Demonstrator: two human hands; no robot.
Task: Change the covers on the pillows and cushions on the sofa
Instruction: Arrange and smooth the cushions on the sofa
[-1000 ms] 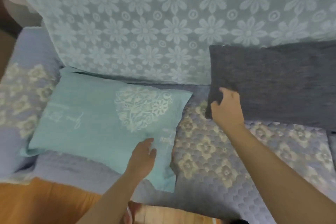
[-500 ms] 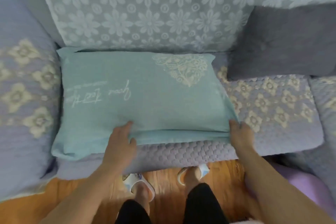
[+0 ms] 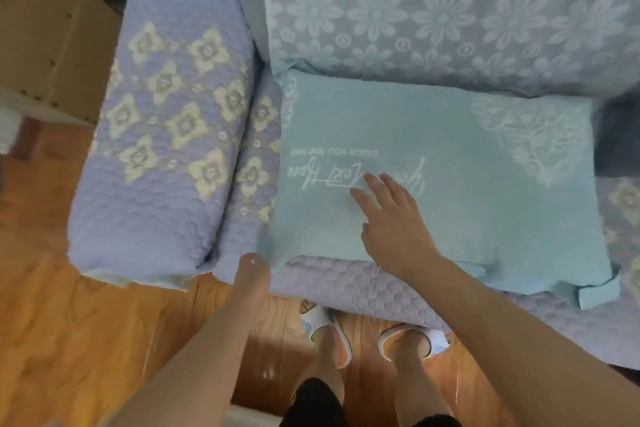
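A teal pillow (image 3: 450, 191) with white script and a lace heart lies flat on the sofa seat (image 3: 346, 291), its left edge close to the armrest. My right hand (image 3: 388, 215) rests on top of it, fingers straight and spread over the script. My left hand (image 3: 254, 270), blurred, is at the pillow's near left corner with its fingers curled out of sight, and it seems to grip that corner. A dark grey cushion (image 3: 616, 135) shows only as a sliver at the right edge.
The quilted lilac armrest (image 3: 166, 149) rises to the left of the pillow. A pale floral cover drapes the backrest (image 3: 450, 10). A cardboard box (image 3: 45, 28) stands beyond the armrest. My slippered feet (image 3: 329, 326) stand on the wooden floor (image 3: 69, 322) against the sofa front.
My right hand left the pillow's near right corner and now lies flat on its top. My left hand slid to the near left corner. The view swung left, toward the armrest.
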